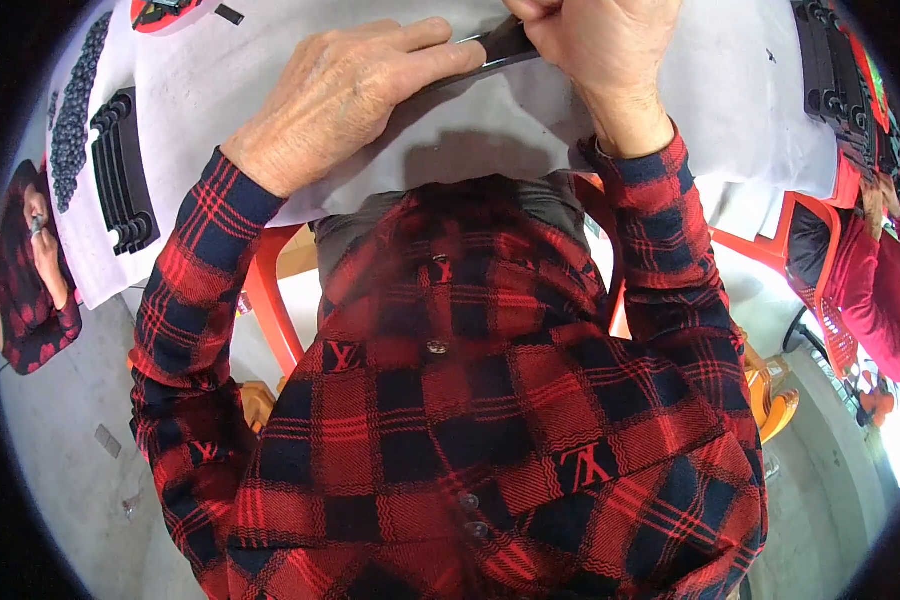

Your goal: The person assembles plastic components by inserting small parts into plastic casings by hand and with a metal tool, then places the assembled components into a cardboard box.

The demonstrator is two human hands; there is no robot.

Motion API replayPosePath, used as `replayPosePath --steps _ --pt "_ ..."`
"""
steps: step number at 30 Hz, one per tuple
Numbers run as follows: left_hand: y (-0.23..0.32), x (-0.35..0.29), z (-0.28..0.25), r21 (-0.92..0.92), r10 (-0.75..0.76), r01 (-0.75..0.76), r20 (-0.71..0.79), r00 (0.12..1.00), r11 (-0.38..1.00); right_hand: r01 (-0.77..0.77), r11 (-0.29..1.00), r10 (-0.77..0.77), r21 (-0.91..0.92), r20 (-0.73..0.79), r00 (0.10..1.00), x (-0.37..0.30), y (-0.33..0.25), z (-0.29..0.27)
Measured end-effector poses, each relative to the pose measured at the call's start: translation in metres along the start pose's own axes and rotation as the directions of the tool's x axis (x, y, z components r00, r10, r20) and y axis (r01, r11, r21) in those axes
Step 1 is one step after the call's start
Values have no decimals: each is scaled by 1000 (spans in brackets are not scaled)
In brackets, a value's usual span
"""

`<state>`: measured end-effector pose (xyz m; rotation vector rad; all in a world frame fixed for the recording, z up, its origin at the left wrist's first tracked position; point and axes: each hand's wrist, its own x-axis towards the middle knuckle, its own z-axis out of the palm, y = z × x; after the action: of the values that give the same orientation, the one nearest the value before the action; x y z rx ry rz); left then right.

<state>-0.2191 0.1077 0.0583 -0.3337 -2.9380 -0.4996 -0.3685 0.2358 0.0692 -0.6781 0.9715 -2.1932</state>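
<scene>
My left hand (355, 95) is at the far edge of the view, its fingers lying along a long black strip-like part (510, 46) with a shiny edge. The thumb side of that hand is mostly hidden. Close by on the right, my right hand (615, 45) is a closed fist around the other end of the same dark part; its fingertips are cut off by the upper edge. The part is held low over the pale grey tablecloth (710, 110), and its exact kind cannot be made out.
At the left lie a row of black bar-shaped parts (125, 175), a heap of small dark round pieces (75, 120), a red container (155, 15) and a small black piece (230, 14). Black parts (840, 85) are stacked at right. Co-workers sit at both sides.
</scene>
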Motion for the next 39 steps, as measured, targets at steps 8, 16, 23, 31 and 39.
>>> replayPosePath --steps 8,16,23,31,39 --pt "-3 -1 0 5 39 -39 37 999 999 -10 1000 10 8 23 1000 -4 15 -4" --pt "1 -1 -1 -38 7 -7 3 1000 999 -95 993 99 68 -66 993 -2 12 -1" --pt "5 -4 -3 3 -15 15 -12 1000 1000 -53 994 55 94 -23 998 -1 2 -3" --pt "7 -2 -3 4 -27 27 8 1000 1000 -55 989 53 136 16 998 -2 2 -4" --pt "8 -2 -3 -19 -42 42 10 999 999 -83 983 90 165 -37 995 -1 3 -6"
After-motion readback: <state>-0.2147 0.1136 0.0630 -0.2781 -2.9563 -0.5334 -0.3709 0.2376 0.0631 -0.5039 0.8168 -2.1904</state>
